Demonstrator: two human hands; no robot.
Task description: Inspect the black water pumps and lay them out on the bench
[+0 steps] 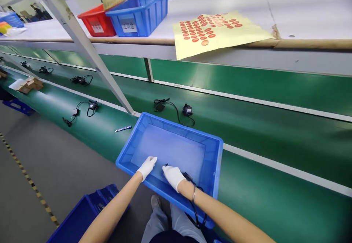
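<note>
A blue plastic bin (220, 151) is in front of me, over the near edge of the green conveyor. My left hand (147, 167), in a white glove, is inside it near the left front side. Its fingers are drawn together, and whatever they hold is hidden. My right hand (173, 176), gloved too, is closed with a small black end poking out at its fingertips. Beside that wrist lies a black cable (194, 210) with a dark part, running down over the bin's front rim. Most of the cable is behind my right forearm.
Black corded adapters (187, 110) lie along the conveyor, with a blue pen (123, 129) left of the bin. Above is a white shelf holding a yellow sticker sheet (189, 46), a blue box (148, 11) and a red box (95, 21). A metal post (90, 55) slants down to the conveyor.
</note>
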